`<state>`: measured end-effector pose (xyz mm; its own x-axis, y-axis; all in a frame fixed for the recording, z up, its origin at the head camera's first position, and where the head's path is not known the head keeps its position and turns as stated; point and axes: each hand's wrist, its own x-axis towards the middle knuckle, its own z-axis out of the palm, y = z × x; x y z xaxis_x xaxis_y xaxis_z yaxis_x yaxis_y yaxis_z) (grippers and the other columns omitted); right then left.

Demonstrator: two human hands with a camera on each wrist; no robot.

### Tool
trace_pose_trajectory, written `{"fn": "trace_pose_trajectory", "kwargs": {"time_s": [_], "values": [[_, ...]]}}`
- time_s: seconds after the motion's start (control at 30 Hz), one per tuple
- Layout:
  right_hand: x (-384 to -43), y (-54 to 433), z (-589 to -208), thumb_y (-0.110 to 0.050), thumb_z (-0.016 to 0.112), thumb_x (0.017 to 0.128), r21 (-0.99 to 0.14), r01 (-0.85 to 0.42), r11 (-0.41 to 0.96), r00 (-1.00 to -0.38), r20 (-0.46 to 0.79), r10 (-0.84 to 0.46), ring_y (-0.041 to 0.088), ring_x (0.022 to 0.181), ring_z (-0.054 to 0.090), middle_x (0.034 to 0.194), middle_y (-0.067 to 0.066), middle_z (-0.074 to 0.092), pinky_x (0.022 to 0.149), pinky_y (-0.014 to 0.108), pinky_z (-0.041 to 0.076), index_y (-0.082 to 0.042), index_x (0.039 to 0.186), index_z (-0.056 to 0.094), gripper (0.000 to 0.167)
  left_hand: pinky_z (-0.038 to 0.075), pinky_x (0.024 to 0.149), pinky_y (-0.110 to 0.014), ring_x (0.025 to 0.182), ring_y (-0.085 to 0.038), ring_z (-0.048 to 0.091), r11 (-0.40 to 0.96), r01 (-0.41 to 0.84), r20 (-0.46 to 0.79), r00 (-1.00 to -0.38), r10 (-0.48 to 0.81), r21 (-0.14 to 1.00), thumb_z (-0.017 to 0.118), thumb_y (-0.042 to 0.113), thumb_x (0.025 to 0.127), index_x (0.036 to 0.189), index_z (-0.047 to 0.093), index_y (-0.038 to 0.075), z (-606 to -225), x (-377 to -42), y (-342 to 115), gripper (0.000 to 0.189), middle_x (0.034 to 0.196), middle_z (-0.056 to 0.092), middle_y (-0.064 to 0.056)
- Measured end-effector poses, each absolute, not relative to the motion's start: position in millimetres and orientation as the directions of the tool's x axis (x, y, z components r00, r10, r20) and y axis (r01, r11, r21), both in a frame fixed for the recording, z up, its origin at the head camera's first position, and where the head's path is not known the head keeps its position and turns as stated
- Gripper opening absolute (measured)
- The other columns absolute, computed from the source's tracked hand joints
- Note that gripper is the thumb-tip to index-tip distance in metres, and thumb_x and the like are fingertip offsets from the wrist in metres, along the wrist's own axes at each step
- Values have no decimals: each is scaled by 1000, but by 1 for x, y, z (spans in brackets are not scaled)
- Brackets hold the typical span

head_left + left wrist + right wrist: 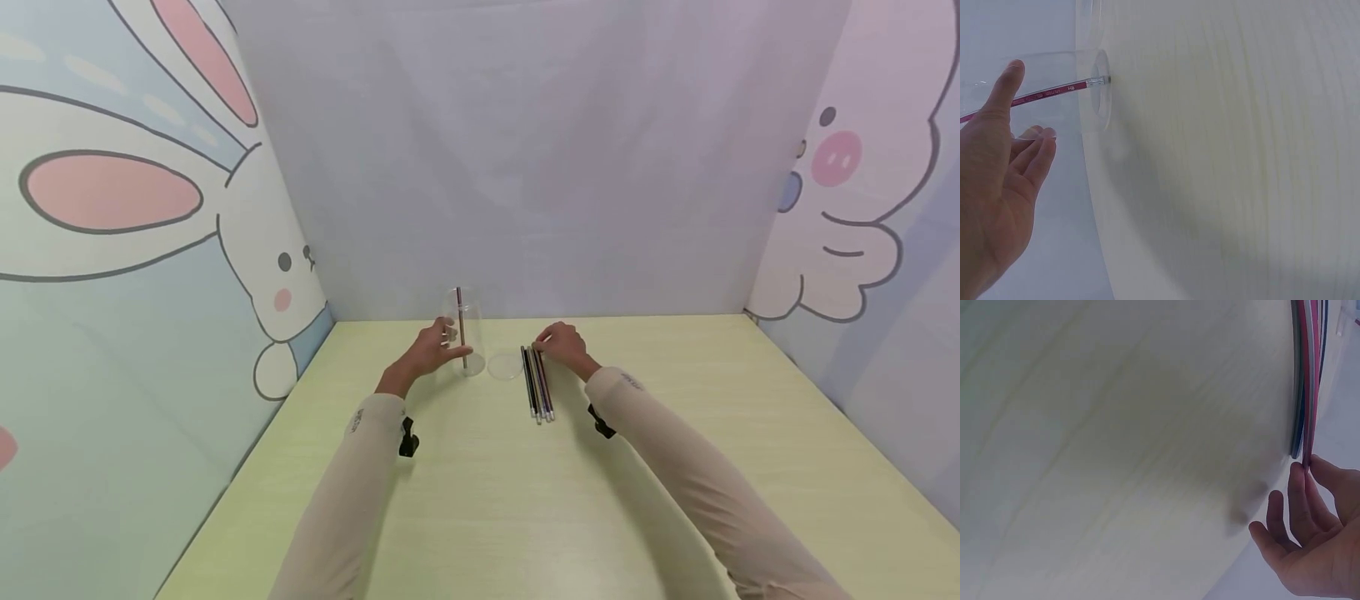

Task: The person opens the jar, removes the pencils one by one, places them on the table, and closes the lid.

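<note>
A clear cylindrical container [474,327] stands upright at the back of the table, with one dark red pencil [461,312] leaning inside it. My left hand [432,346] holds the container from its left side, thumb in front and fingers behind. The left wrist view shows that pencil's silver-ended tip [1094,81] down at the container's base. To the right lies a row of several pencils [533,387], pointing toward me. My right hand [564,343] is at their far end, where thumb and forefinger pinch the end of a reddish pencil [1308,440]; its other fingers are spread.
A clear round lid [505,367] lies flat between the container and the pencils. A pale curtain [540,167] hangs behind the table's back edge [660,317]. Printed side panels [150,375] border the light wooden table [480,517].
</note>
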<state>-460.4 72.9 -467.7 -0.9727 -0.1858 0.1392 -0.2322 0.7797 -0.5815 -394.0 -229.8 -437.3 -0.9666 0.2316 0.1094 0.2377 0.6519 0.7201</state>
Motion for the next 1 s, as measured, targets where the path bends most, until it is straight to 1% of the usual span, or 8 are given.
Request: {"fn": "trace_pose_trajectory", "kwargs": {"time_s": [0.13, 0.3, 0.47, 0.73, 1.0], "values": [[-458, 71, -468, -27, 76, 95, -561, -229, 795, -973, 142, -180, 20, 73, 65, 115, 13, 76, 51, 28, 47, -7, 107, 82, 24, 45, 116, -52, 145, -41, 45, 654, 231, 103, -968, 229, 720, 75, 33, 98, 152, 32, -1, -437, -395, -229, 77, 151, 49, -26], [-456, 71, -470, -29, 77, 94, -539, -232, 809, -972, 149, -180, 23, 79, 67, 119, 13, 74, 54, 30, 51, -7, 106, 82, 26, 44, 116, -52, 145, -41, 45, 655, 228, 101, -969, 226, 720, 75, 33, 98, 153, 32, -1, -437, -396, -228, 77, 152, 49, -26], [-454, 68, -470, -31, 78, 93, -518, -234, 823, -972, 154, -179, 24, 80, 69, 113, 12, 77, 56, 33, 55, -6, 105, 82, 28, 44, 117, -52, 145, -40, 45, 654, 226, 100, -969, 224, 722, 75, 33, 98, 152, 32, -1, -438, -396, -228, 77, 152, 49, -26], [-447, 64, -467, -27, 77, 95, -525, -243, 815, -970, 153, -191, 22, 75, 69, 104, 13, 78, 54, 31, 52, -2, 103, 82, 27, 45, 116, -52, 145, -41, 44, 650, 223, 98, -970, 223, 726, 75, 32, 98, 154, 31, -3, -439, -396, -230, 79, 152, 49, -27], [-445, 65, -467, -27, 78, 95, -519, -241, 820, -970, 154, -188, 22, 74, 70, 101, 13, 79, 50, 28, 49, -3, 103, 83, 26, 45, 116, -52, 145, -41, 44, 647, 229, 101, -968, 229, 727, 75, 34, 98, 154, 31, -3, -438, -397, -229, 79, 151, 49, -27]]}}
